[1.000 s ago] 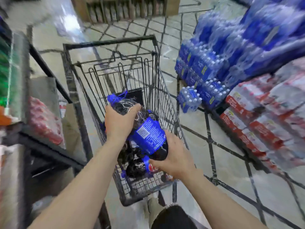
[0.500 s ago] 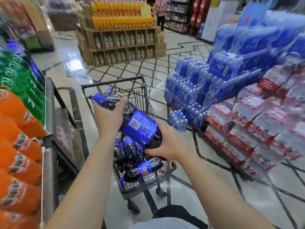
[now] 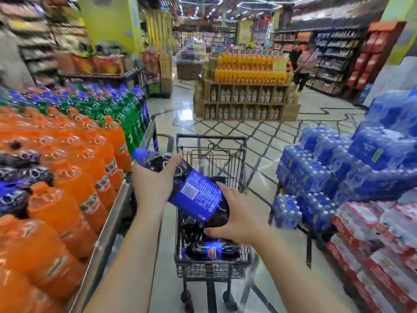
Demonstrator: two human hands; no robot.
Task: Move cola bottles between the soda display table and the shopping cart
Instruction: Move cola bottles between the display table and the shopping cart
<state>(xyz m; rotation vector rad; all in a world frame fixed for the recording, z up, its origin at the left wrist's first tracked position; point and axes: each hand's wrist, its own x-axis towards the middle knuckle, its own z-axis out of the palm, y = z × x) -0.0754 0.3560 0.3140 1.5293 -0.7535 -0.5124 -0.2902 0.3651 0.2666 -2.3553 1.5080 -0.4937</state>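
Both hands grip one cola bottle (image 3: 198,197) tilted above the cart (image 3: 242,154), the left hand (image 3: 153,184) curled round its neck end, the right hand (image 3: 239,215) cupping its base, beside the soda table (image 3: 117,211), another bottle (image 3: 211,251) lying in the cart.

Held cola bottle (image 3: 196,195): cap end motion-blurred, base hidden by right hand (image 3: 243,216). Cart (image 3: 211,271) bottles partly hidden. Far shelves (image 3: 334,50) blurred.
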